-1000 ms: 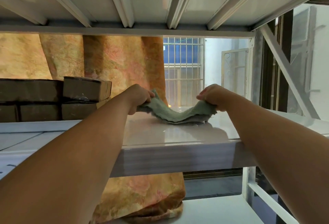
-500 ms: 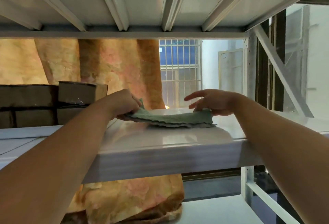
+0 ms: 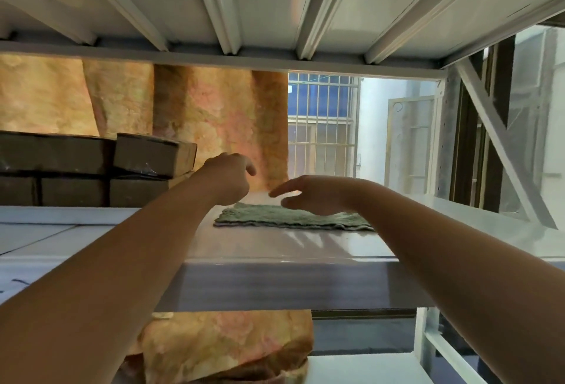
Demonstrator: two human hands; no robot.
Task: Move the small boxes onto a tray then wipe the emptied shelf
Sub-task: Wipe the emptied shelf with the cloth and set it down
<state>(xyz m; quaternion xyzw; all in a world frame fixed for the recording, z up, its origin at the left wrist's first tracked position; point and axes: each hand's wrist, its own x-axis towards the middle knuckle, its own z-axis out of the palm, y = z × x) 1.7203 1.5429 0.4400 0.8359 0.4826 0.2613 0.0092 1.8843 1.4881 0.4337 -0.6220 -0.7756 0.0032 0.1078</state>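
Nothing here can be read as text, label, brand, number or sign. The stacked brown boxes (image 3: 153, 156) at nine o'clock show only plain faces crossed by glossy tape, with no legible print. On the white shelf (image 3: 46, 258) at eight o'clock there are a few thin dark marks (image 3: 16, 282), too small and blurred to tell whether they are writing.
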